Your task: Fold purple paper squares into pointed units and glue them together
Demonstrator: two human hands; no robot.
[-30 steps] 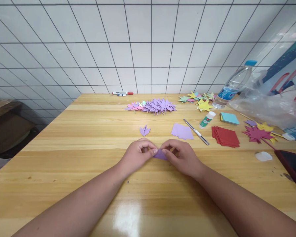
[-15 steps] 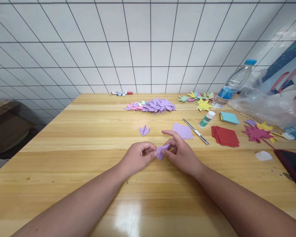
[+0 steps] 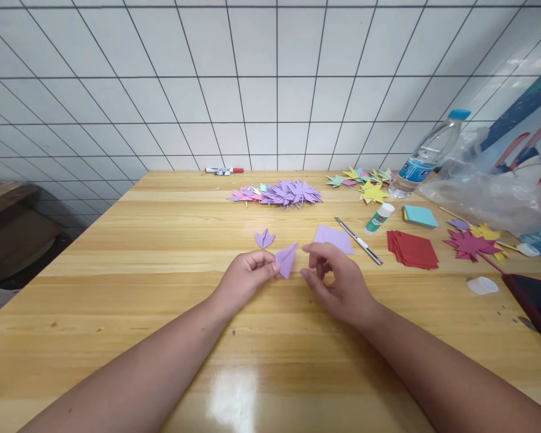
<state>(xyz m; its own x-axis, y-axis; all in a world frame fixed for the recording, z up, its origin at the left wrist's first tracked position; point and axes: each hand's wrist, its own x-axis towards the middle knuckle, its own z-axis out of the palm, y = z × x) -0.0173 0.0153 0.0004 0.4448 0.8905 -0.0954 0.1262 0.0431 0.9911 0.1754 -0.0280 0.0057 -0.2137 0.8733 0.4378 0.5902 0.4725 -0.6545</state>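
Observation:
My left hand [image 3: 251, 273] pinches a folded piece of purple paper [image 3: 287, 261] between thumb and fingers, its pointed tip angled up and to the right. Just right of it, my right hand [image 3: 336, 279] is apart from the paper, with thumb and forefinger spread and nothing between them. A small folded purple paper leaf [image 3: 265, 238] lies on the table beyond my left hand. Behind my right hand are purple paper squares [image 3: 336, 239], partly covered by its fingers.
A utility knife [image 3: 359, 240], glue stick [image 3: 379, 219], red paper squares [image 3: 413, 249] and blue paper stack [image 3: 420, 216] lie to the right. Purple paper leaves [image 3: 291, 193] are heaped near the wall. A water bottle [image 3: 415, 171] stands beside a plastic bag [image 3: 473, 186]. Markers [image 3: 224, 171] lie at the back.
My right hand has let go of the folded purple paper and drawn slightly right. My left hand has moved a little up and left, turning the paper's tip more upward.

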